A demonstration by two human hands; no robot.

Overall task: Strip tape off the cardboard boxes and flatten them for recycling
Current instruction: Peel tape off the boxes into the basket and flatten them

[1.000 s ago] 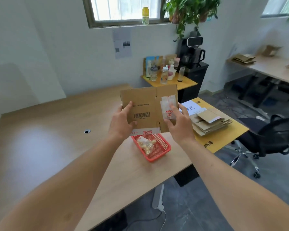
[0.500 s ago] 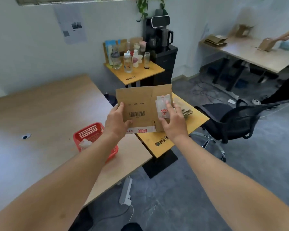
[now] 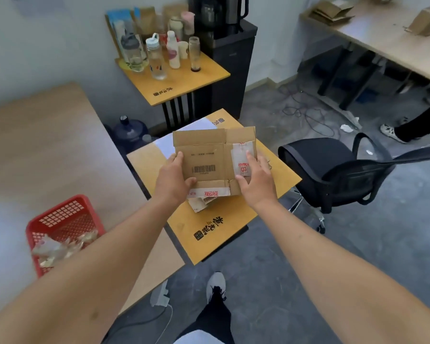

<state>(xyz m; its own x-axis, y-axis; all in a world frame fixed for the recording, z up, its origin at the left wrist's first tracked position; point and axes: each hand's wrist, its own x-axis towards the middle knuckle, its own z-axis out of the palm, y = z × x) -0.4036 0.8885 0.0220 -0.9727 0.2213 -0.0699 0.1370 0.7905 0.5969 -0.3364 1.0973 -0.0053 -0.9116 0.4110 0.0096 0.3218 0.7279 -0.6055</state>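
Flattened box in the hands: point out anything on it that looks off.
The flattened box, held by the left hand and right hand, still carries tape and a bottom strip.

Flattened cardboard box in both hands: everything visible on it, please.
The flattened box is plain brown corrugated cardboard, held roughly level above the yellow side table. It shows crease lines, a printed barcode, a whitish tape patch with red print at right and a tape strip along the near edge. The left hand grips its left side; the right hand grips its right side, fingers on the patch.
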